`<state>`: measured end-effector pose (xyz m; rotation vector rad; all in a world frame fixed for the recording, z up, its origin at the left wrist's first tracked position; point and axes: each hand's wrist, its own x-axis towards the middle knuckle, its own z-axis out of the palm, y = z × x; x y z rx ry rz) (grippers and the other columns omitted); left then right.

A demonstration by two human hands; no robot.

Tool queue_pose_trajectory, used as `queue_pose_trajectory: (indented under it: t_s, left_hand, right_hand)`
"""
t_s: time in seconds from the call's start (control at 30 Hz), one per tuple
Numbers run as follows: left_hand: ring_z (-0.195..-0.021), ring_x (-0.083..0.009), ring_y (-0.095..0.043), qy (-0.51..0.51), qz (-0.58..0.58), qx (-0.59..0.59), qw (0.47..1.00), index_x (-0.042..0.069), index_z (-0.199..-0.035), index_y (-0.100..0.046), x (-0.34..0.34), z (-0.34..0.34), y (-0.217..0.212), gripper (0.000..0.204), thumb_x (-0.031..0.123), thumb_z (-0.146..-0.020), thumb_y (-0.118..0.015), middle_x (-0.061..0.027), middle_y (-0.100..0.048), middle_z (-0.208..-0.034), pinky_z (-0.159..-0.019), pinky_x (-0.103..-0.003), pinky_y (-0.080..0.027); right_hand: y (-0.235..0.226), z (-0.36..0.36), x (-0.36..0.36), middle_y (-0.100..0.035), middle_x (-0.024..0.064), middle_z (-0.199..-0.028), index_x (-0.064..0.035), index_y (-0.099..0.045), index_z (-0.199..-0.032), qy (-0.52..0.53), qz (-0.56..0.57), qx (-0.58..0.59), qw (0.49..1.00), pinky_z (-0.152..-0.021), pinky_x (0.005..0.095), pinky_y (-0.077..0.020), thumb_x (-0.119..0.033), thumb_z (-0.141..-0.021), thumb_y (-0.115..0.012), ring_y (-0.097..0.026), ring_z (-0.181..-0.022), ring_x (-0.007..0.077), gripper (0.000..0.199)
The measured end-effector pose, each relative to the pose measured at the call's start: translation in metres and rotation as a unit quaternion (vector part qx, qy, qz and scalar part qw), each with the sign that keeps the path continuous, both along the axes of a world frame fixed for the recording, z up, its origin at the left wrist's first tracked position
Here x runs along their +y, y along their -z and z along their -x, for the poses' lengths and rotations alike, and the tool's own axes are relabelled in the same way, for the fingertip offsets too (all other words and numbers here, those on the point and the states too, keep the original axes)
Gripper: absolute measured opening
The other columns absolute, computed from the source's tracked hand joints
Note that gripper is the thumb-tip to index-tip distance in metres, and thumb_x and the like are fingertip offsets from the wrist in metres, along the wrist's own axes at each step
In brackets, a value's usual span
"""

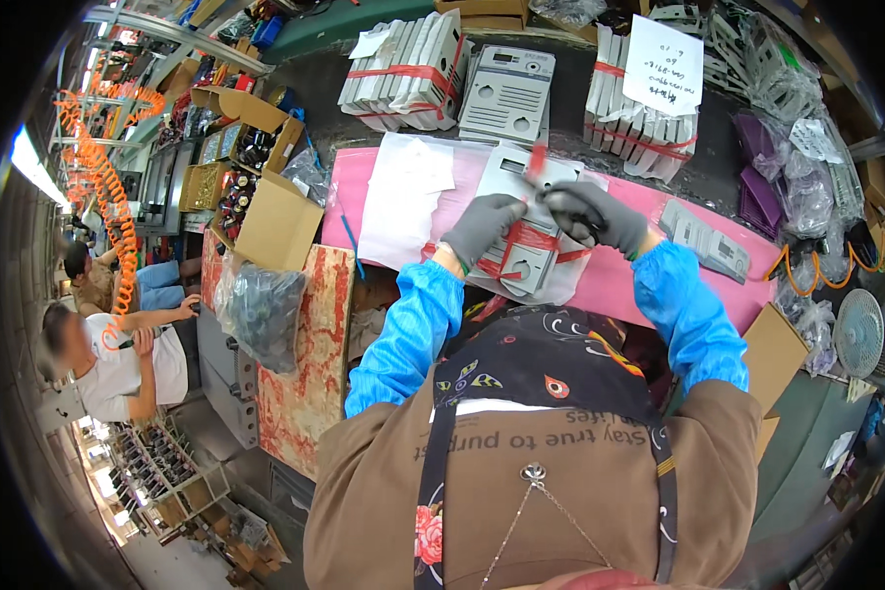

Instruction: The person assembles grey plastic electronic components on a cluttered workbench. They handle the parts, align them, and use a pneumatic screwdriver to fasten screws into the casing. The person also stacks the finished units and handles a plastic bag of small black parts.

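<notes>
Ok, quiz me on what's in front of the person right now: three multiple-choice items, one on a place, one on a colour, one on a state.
1. Where does the bundle of grey plastic covers under the hands lie?
A. on the pink mat
B. inside a cardboard box
C. on the floor

2. What colour is the strap around that bundle?
A. blue
B. red
C. green

3. What is the right hand doing?
A. resting flat and empty
B. gripping dark-handled scissors
C. holding a sheet of paper

Answers:
1 A, the bundle sits on the pink mat across the bench.
2 B, red bands cross the covers.
3 B, the gloved fingers close on the scissors, while the left hand presses on the bundle.
</notes>
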<state>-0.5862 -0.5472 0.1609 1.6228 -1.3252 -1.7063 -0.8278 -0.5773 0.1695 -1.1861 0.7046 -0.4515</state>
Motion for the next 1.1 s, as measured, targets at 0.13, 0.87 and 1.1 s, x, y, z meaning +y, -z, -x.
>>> queue_pose_trajectory:
  t_s: [0.13,0.87,1.1]
  left_hand:
    - [-0.066,-0.0117,-0.059,0.221,0.104,-0.019,0.970,0.005,-0.103,-0.072,0.025,-0.011,-0.033,0.035,0.037,-0.094,-0.064,-0.0014,-0.063,-0.071,-0.059,-0.030,-0.046]
    - [-0.086,-0.0304,-0.068,0.438,0.188,-0.319,0.819,0.012,-0.100,-0.068,-0.027,-0.043,-0.024,0.033,0.044,-0.094,-0.059,-0.0098,-0.071,-0.089,-0.078,-0.042,-0.052]
    - [-0.085,-0.0228,-0.069,0.430,0.156,-0.178,0.871,0.013,-0.107,-0.071,-0.006,-0.032,-0.085,0.034,0.043,-0.095,-0.061,-0.0088,-0.072,-0.089,-0.077,-0.034,-0.052]
  right_hand:
    - [-0.038,0.012,0.002,-0.048,-0.0016,-0.067,-0.0021,-0.059,-0.115,0.237,0.014,-0.172,0.956,-0.044,0.0216,-0.0290,-0.037,-0.101,-0.054,-0.039,-0.049,0.0049,0.038]
    - [0.037,-0.071,0.090,-0.064,0.0094,-0.101,-0.0100,-0.065,-0.113,0.192,0.526,0.355,0.748,-0.100,0.0458,-0.0423,-0.017,-0.079,-0.070,-0.057,-0.107,0.0305,0.035]
    - [-0.006,-0.062,0.096,-0.065,0.0073,-0.075,-0.0099,-0.071,-0.079,0.151,0.473,0.333,0.801,-0.076,0.0432,-0.0433,-0.021,-0.076,-0.062,-0.061,-0.079,0.0291,0.015]
